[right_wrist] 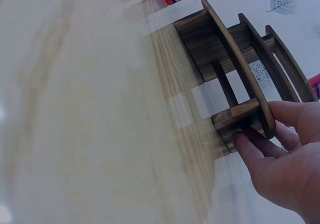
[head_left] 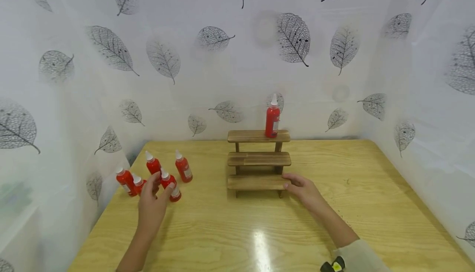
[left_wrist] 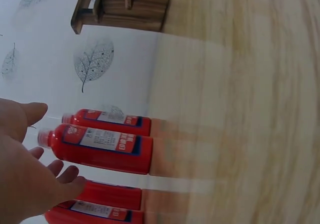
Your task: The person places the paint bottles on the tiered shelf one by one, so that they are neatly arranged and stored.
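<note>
Backdrop: white sheeting (head_left: pixel 245 78), black leaf prints (head_left: pixel 293 37). Surface: yellowish wood-grain table (head_left: pixel 215 230). One brown wooden three-tier stand (head_left: pixel 259 159); right hand (head_left: pixel 302 189) pinches its lowest tier at four o'clock. One red white-nozzled bottle (head_left: pixel 272 121), upright on top. Five matching bottles (head_left: pixel 153 165), stand's nine o'clock; left hand (head_left: pixel 151 206) loosely parted around one, contact unclear.

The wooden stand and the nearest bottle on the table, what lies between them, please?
In the head view, only bare tabletop separates that bottle from the wooden stand.
</note>
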The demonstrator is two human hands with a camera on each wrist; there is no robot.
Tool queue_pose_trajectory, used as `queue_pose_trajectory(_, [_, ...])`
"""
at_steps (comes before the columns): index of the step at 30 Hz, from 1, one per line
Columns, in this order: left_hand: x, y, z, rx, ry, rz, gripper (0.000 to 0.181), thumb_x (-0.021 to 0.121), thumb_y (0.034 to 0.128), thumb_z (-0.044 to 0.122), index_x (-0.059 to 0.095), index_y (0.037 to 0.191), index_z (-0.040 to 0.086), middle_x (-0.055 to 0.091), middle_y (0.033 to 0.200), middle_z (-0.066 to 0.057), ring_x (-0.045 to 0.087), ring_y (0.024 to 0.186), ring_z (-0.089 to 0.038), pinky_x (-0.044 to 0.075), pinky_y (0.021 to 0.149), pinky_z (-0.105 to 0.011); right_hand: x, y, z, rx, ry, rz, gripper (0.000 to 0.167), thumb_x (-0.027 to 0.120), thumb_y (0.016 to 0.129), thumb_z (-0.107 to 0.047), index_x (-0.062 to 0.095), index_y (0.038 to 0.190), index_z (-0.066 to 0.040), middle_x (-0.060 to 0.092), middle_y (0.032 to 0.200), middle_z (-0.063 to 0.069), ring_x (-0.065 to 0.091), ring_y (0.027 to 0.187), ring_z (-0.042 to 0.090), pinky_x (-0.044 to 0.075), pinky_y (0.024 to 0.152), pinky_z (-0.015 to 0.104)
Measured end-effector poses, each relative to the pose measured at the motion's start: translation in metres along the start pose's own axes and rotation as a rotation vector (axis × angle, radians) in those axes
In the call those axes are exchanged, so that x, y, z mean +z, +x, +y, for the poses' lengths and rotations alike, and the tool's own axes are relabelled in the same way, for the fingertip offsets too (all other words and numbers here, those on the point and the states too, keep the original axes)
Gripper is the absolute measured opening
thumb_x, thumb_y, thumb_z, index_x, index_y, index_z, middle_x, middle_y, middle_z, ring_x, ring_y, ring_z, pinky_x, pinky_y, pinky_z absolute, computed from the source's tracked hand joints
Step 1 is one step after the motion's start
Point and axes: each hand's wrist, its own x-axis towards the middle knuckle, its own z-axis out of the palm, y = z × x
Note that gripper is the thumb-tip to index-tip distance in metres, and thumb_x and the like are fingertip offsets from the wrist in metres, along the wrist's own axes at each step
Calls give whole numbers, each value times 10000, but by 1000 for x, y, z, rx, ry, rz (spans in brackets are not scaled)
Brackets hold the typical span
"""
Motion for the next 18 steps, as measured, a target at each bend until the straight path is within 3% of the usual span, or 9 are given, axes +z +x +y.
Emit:
queue_pose_trajectory(6, [2,9,-11,-70,-71,-59,657,640,996,334,340,1537,114,437,1538,-128,401,1427,-319,345,1188,-512,-1,0,0,4,-2,-3,533,668,974,-314,537,1441,-91,409,1571,182,269,1503,394,252,1213,576])
queue_pose_trajectory(18, [2,15,-9,-121,-87,-43,623,667,984,264,373,1517,134,488,1498,-150,452,1401,-339,415,1128,-490,-1,0,2,-2,15,-9,545,670,974,-311,527,1447,-80,381,1587,184,248,1509,401,253,1211,572])
